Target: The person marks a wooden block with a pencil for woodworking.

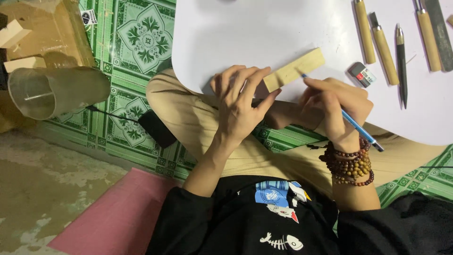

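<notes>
Bright, even light overhead (soft shadows), sharp throughout, dimmer at left.

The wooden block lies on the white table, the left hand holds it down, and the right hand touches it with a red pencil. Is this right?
Not quite: the head view shows the pencil in the right hand is blue, not red. The rest holds: the left hand presses the wooden block on the white table.
</notes>
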